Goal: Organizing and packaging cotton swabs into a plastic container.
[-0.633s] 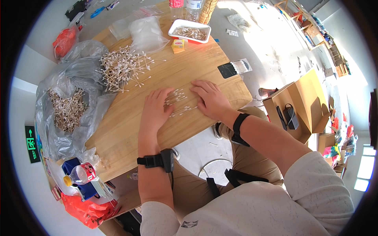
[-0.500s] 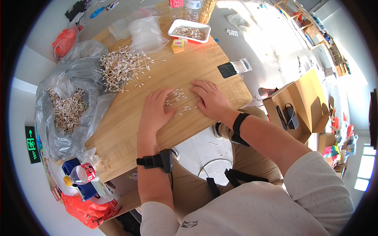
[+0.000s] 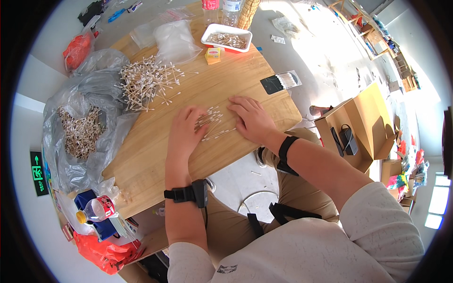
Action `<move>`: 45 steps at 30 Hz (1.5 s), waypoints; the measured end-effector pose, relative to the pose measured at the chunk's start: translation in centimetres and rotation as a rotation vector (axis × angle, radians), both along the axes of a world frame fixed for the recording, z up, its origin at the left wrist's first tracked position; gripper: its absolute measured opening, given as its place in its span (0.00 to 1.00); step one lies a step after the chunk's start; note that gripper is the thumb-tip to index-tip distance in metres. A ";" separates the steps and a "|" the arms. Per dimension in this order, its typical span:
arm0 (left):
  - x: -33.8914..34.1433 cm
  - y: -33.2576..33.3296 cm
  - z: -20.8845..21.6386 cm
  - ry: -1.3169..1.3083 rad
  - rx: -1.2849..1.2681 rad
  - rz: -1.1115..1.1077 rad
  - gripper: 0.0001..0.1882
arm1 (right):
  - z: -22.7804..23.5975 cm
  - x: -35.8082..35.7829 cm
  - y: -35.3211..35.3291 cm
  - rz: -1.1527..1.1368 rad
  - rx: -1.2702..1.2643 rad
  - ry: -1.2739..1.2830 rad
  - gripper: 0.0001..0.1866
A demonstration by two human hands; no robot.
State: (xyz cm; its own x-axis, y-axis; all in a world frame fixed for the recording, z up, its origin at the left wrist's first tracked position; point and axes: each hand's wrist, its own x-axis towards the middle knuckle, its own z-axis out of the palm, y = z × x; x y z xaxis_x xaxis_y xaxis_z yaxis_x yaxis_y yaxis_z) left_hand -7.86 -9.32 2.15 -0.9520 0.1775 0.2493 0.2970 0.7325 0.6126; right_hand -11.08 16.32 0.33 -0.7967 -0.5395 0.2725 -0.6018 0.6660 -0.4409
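A small group of cotton swabs (image 3: pixel 211 116) lies on the wooden table between my hands. My left hand (image 3: pixel 185 131) has its fingers and thumb closed around the left ends of these swabs, its fingertips slightly blurred. Two or so loose swabs (image 3: pixel 218 135) lie just below the group, pointing toward my right thumb. My right hand (image 3: pixel 253 119) rests on the tabletop to the right of the swabs, fingers stretched out and holding nothing. A big heap of cotton swabs (image 3: pixel 150 81) spreads across the table beyond my left hand.
A grey plastic bag (image 3: pixel 111 125) with more swabs sits at the table's left edge. Toward the back are clear plastic bags (image 3: pixel 177 42), a white tray (image 3: pixel 204 37) of swabs, a small yellow box (image 3: pixel 213 54) and bottles. A black-backed swab pack (image 3: pixel 272 84) lies at the right edge.
My left fingers and thumb have drawn closer together around the swabs, bunching the upper group. Loose swabs below have shifted slightly left. My right hand has stayed put.
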 end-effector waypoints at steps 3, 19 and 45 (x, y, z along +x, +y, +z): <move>0.7 0.3 0.8 0.048 -0.094 -0.031 0.16 | 0.0 0.0 0.0 -0.001 -0.008 -0.002 0.23; 3.7 2.4 -1.3 0.039 -0.124 -0.067 0.08 | -0.1 0.1 -0.2 -0.006 -0.081 0.028 0.21; 2.1 4.2 -1.9 0.087 0.854 0.495 0.33 | 2.7 -0.5 -2.9 -0.090 -0.417 -0.380 0.20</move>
State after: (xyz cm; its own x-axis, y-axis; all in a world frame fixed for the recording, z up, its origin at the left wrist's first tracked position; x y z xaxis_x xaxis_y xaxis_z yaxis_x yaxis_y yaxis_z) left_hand -5.76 -5.17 0.23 -0.8423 -0.5078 0.1805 0.1455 0.1082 0.9834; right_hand -11.62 13.37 3.05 -0.9181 -0.3733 0.1333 -0.2987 0.4305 -0.8517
